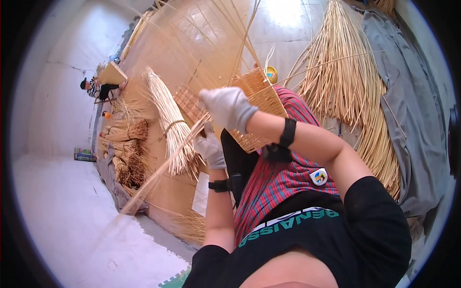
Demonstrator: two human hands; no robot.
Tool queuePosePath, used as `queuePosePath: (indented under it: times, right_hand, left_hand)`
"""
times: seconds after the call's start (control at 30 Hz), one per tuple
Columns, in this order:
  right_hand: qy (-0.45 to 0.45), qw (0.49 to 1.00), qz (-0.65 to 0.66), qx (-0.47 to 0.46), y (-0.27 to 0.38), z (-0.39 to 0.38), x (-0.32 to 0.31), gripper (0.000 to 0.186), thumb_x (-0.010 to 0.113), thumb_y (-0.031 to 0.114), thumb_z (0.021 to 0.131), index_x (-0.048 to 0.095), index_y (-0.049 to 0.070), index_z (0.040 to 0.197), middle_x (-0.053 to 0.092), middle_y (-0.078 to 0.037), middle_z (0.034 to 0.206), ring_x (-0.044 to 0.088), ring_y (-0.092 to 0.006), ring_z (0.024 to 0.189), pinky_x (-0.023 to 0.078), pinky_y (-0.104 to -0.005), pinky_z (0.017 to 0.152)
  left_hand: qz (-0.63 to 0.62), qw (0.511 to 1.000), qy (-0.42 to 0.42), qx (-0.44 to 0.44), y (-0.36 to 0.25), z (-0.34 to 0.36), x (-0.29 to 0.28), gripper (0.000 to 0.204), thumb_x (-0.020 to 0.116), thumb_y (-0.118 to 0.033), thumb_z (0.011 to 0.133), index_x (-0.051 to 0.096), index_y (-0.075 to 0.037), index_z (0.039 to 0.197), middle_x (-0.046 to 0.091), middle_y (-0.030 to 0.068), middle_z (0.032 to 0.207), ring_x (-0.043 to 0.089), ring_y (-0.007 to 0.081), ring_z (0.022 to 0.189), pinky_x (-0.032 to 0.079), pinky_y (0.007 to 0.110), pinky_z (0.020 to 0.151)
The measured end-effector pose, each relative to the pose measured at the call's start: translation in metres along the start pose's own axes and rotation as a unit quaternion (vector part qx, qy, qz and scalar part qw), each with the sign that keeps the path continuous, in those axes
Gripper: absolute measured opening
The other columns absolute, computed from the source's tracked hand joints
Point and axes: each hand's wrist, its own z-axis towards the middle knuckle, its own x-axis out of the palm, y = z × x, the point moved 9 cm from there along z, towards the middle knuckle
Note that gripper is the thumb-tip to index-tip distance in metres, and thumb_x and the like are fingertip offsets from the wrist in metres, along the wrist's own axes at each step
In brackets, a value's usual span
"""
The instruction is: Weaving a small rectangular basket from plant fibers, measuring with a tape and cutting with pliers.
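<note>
A woven basket (259, 93) of tan cane rests on my lap, its long unwoven strands fanning up and away. My right hand (225, 108), in a pale work glove, is closed in front of the basket's left part. Just below it, my gloved left hand (210, 148) curls with its thumb up. A long cane strip (161, 173) runs from between my hands down to the left, blurred along its length; both hands grip it near its upper end. The right glove hides part of the weave and the exact hold.
A tied bundle of pale canes (168, 122) lies left of my hands. Brown bundles (127, 151) are stacked farther left. A large cane pile (341, 67) spreads at right beside a grey cloth (398, 96). A yellow container (271, 74) stands beyond the basket. Another person (96, 89) sits far left.
</note>
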Motion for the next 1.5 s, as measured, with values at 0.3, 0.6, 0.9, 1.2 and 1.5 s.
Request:
queuePosePath:
  times: [0.3,0.6,0.9,1.2,1.5]
  right_hand:
    - [0.003,0.998,-0.010,0.067,-0.038,0.013,-0.026,0.030,0.059,0.035,0.104,0.066,0.006,0.102,0.073,-0.023,0.090,0.072,-0.0432,0.087,0.056,-0.0537,0.074]
    - [-0.018,0.976,0.025,0.217,-0.105,0.097,-0.004,0.037,0.058,0.040,0.106,0.071,0.006,0.107,0.074,-0.025,0.096,0.071,-0.0446,0.095,0.056,-0.0525,0.085]
    - [0.185,0.959,-0.149,0.155,-0.094,0.054,0.018,0.039,0.073,0.047,0.094,0.080,0.011,0.107,0.077,-0.018,0.105,0.072,-0.0366,0.104,0.054,-0.0466,0.093]
    - [0.140,0.928,-0.346,-0.006,-0.073,0.053,0.046,0.038,0.071,0.051,0.093,0.086,0.016,0.095,0.072,-0.009,0.102,0.062,-0.0332,0.106,0.045,-0.0467,0.097]
    - [0.188,0.965,-0.048,0.175,-0.107,0.068,0.062,0.035,0.076,0.033,0.094,0.079,0.014,0.124,0.078,-0.011,0.111,0.071,-0.0266,0.109,0.054,-0.0391,0.099]
  left_hand:
    - [-0.011,0.997,-0.004,0.074,-0.041,0.066,0.027,0.012,0.081,-0.013,0.097,0.073,-0.004,0.102,0.074,0.0069,0.092,0.065,0.0140,0.081,0.053,0.031,0.078]
    - [0.052,0.998,0.034,0.022,-0.048,0.122,0.060,0.026,0.085,-0.025,0.091,0.071,-0.004,0.098,0.073,0.0100,0.080,0.064,0.0180,0.070,0.051,0.036,0.067]
    - [-0.009,0.990,0.130,-0.058,-0.046,0.155,0.091,0.026,0.084,-0.024,0.094,0.075,-0.001,0.102,0.073,0.0056,0.078,0.057,0.0106,0.067,0.047,0.031,0.062]
    - [0.101,0.990,0.097,0.011,-0.014,0.091,0.067,0.043,0.071,-0.045,0.102,0.076,-0.003,0.100,0.071,0.0197,0.086,0.066,0.0345,0.074,0.052,0.040,0.069]
    - [-0.160,0.977,0.105,-0.094,0.022,0.062,0.087,0.027,0.081,-0.022,0.096,0.078,0.002,0.109,0.077,0.0083,0.099,0.071,0.0167,0.091,0.057,0.032,0.083]
